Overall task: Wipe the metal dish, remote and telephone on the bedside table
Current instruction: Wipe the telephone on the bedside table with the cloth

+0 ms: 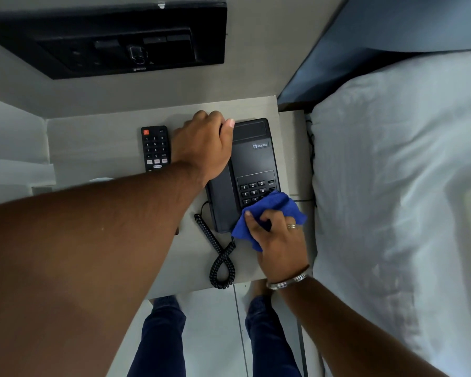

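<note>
A black telephone (253, 159) stands on the pale bedside table (106, 137), at its right side. My left hand (203, 145) grips the top of the handset on the phone's left side. My right hand (278, 240) holds a bunched blue cloth (272, 210) pressed on the lower keypad and the phone's near right corner. A black remote (155, 148) lies face up just left of my left hand. A sliver of a pale round rim (101, 180), perhaps the metal dish, peeks out above my left forearm; the rest is hidden.
The coiled phone cord (220, 257) loops over the table's front edge. A black switch panel (114, 42) is set in the wall behind. A bed with white linen (392, 186) borders the table on the right. My legs stand on the tiled floor below.
</note>
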`<state>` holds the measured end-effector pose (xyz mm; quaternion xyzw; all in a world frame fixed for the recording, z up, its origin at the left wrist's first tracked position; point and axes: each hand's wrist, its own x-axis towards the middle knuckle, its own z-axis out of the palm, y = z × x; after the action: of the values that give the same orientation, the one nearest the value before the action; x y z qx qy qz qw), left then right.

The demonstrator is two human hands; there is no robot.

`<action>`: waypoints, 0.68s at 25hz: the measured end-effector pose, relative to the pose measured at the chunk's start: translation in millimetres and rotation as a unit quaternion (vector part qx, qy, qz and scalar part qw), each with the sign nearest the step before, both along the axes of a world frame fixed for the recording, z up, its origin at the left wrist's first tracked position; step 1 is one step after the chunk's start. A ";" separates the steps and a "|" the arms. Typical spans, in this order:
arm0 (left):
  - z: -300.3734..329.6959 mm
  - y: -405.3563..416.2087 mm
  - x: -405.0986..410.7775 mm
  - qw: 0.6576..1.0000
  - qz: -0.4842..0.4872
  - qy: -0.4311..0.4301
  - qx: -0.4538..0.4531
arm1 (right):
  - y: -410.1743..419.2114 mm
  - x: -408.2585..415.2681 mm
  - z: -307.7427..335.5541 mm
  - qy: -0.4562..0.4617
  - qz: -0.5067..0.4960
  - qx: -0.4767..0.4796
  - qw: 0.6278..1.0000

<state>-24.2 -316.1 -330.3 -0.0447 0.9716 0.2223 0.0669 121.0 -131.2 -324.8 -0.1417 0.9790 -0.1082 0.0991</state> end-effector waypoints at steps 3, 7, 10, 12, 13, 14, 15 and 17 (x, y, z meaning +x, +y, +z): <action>0.5 0.8 -0.7 1.000 0.004 0.003 0.024 | 30.7 -4.4 2.3 -0.024 -0.099 0.080 0.992; -3.1 0.7 -0.3 1.000 0.007 0.011 0.027 | 45.6 1.8 4.6 -0.029 -0.175 0.068 0.982; -3.5 -0.3 -0.8 1.000 0.012 0.013 0.025 | 13.4 19.3 3.0 0.021 -0.114 -0.025 0.993; -3.7 0.7 -0.9 1.000 0.007 0.014 0.022 | -7.8 26.2 -3.0 -0.014 -0.083 -0.076 0.994; -4.0 1.0 -0.6 1.000 0.004 0.013 0.020 | -13.1 25.9 -6.9 -0.034 -0.079 -0.091 0.992; -4.5 0.8 -0.2 1.000 0.002 0.013 0.019 | -13.2 24.3 -10.8 -0.041 -0.071 -0.091 0.993; -4.8 0.5 -0.1 1.000 0.002 0.013 0.019 | -8.8 23.0 -13.6 -0.035 -0.056 -0.074 0.995; -4.6 0.4 0.2 1.000 0.003 0.015 0.019 | 9.1 26.4 -17.0 -0.025 -0.048 -0.014 0.998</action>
<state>-24.0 -315.7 -334.9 -0.0427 0.9681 0.2413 0.0531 147.4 -122.1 -341.8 -0.0928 0.9803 -0.1299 0.1160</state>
